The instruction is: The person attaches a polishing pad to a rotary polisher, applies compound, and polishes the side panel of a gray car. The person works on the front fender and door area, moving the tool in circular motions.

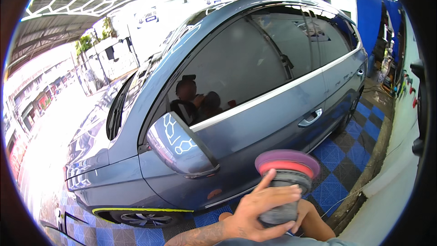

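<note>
My left hand [264, 208], at the end of a tattooed forearm, wraps round the dark body of a handheld car polisher [281, 212]. Behind the tool, at its right side, is my right hand [302, 213], against the body and partly hidden. A purple pad [290, 157] on a red backing plate tops the polisher and points up and away from me. The pad appears just in front of the lower front door [239, 147] of a grey-blue car; whether they touch cannot be told. The side mirror [181, 147] and a chrome door handle [310, 118] are nearby.
Yellow tape [143, 209] edges the front wheel arch above the wheel [146, 218]. Blue and dark floor tiles [329, 186] lie under the car. A pale wall [385, 191] runs close along the right, with a low ledge and a thin cable at its foot.
</note>
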Motion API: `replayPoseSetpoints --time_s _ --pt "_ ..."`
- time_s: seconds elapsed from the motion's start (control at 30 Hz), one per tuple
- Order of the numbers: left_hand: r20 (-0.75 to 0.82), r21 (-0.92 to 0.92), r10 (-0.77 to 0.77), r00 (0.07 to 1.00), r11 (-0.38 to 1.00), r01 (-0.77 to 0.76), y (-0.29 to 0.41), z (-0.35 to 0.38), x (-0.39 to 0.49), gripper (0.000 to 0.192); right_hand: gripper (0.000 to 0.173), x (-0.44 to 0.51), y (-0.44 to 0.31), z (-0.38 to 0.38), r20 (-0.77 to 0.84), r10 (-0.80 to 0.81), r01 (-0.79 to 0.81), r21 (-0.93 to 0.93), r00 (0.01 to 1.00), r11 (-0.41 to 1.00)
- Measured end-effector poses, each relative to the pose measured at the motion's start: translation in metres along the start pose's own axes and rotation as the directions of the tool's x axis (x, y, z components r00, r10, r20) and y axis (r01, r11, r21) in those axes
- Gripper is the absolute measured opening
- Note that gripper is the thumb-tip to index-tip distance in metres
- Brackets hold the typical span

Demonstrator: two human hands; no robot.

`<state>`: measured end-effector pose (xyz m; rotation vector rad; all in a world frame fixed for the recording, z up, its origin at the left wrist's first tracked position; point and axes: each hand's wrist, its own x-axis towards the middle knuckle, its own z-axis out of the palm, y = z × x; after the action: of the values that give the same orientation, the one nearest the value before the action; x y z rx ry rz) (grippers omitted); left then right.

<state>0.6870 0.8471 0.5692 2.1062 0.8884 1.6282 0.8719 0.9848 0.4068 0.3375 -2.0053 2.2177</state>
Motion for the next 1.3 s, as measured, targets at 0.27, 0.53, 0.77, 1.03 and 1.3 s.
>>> replayPoseSetpoints --time_s 0.27,0.53,0.77,1.03,1.3 --pt "-0.119 -0.112 0.147 0.982 0.981 -0.160 -0.001 0.012 0.011 0.032 0.087 -0.034 -0.020 -0.022 -0.096 0.059 -0.069 -0.097 0.994 0.993" --pt "-0.164 -0.034 0.166 0.972 0.984 -0.174 0.008 0.039 0.037 0.026 0.074 -0.126 0.065 -0.023 -0.056 0.291 -0.257 0.330 0.955 0.908" --pt "-0.075 -0.041 0.085 0.994 0.995 -0.088 0.012 0.088 0.050 0.026 0.068 -0.192 0.225 -0.041 -0.253 0.679 -0.088 0.901 0.689 0.425" --pt "-0.066 -0.164 0.235 0.970 0.956 -0.242 0.027 0.055 0.036 0.026 0.068 -0.233 0.386 -0.040 -0.405 0.891 0.710 0.688 0.207 0.148" --pt "-0.202 -0.351 0.096 0.975 0.922 -0.164 0.048 -0.051 0.001 0.035 0.048 -0.258 0.356 0.011 -0.542 0.754 0.908 -0.045 -0.372 0.416"
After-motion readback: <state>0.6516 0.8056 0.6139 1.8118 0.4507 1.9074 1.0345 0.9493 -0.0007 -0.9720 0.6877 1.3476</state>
